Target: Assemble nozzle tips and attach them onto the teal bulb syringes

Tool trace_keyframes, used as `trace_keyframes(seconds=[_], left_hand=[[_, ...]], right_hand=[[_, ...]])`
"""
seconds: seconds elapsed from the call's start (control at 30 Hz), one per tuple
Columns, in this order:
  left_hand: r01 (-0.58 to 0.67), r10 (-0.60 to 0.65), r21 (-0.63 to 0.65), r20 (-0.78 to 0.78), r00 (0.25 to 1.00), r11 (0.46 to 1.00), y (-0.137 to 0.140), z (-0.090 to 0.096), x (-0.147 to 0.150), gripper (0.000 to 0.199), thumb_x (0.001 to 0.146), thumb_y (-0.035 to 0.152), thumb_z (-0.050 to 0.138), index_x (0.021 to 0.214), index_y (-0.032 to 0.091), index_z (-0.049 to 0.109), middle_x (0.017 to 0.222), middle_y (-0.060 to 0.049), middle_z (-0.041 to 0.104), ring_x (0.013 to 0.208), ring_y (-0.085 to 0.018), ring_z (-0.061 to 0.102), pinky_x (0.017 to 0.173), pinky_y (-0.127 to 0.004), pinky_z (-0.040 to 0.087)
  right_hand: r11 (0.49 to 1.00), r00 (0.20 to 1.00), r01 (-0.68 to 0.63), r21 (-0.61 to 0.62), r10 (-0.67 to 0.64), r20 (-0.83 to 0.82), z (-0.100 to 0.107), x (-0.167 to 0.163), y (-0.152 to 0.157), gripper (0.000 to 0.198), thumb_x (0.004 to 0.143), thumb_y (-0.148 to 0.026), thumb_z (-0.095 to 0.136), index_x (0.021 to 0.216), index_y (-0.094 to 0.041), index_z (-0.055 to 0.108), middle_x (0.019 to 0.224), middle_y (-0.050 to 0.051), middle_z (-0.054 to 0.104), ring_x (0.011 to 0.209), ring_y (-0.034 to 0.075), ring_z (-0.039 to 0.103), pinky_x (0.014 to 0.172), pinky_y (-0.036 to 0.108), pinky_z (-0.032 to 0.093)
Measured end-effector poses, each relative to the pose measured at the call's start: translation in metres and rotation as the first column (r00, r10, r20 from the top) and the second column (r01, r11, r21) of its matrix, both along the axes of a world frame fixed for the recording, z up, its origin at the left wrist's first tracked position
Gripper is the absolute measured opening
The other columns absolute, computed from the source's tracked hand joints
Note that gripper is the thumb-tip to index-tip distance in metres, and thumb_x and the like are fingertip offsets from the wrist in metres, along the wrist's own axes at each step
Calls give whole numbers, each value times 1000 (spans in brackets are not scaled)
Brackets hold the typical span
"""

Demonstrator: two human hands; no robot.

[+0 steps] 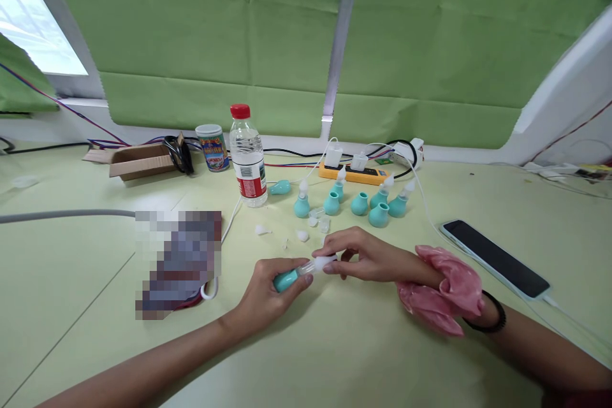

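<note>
My left hand (275, 290) is closed around the teal bulb (285, 280) of a nasal aspirator, with its clear tube (307, 268) pointing right. At the tube's far end, my right hand (356, 255) pinches a white soft tip (325, 262); tip and tube meet between the two hands. Just beyond my hands lie a loose white tip (303, 236), another white tip (261, 229) and small clear plastic parts (324, 224). Behind them stand several teal bulbs, some open-necked like this bulb (378, 215), others fitted with tips like this aspirator (301, 201).
A red-capped water bottle (248, 166) and a can (213, 148) stand at the back, beside a cardboard box (146, 162). An orange power strip (354, 173) lies behind the bulbs. A phone (495, 258) rests at right; a pixelated device (184, 261) at left. Cables cross the table.
</note>
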State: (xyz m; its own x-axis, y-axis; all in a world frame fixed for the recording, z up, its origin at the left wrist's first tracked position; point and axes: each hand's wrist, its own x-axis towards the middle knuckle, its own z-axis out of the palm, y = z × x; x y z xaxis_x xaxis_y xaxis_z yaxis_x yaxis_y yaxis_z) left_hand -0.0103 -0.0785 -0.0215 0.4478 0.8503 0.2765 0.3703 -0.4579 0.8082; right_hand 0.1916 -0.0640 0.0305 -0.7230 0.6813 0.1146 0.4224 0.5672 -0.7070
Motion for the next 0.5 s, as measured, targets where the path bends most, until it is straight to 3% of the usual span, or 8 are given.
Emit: trace_keyframes(seconds=[0.23, 0.5], left_hand=[[30, -18, 177, -71, 997, 984, 0, -5, 0, 25, 79, 30, 49, 94, 16, 63, 65, -4, 62, 55, -13, 53, 52, -22, 39], [41, -21, 226, -87, 996, 973, 2, -6, -2, 28, 80, 29, 47, 98, 14, 62, 65, -4, 60, 55, -12, 51, 51, -21, 37]], right_hand=[[978, 997, -77, -192, 80, 8, -1, 2, 5, 30, 81, -35, 47, 100, -19, 61, 77, 1, 54, 54, 6, 51, 47, 16, 44], [952, 996, -11, -307, -16, -86, -9, -2, 8, 31, 78, -38, 50, 96, -17, 64, 71, 0, 54, 52, 5, 51, 46, 16, 43]])
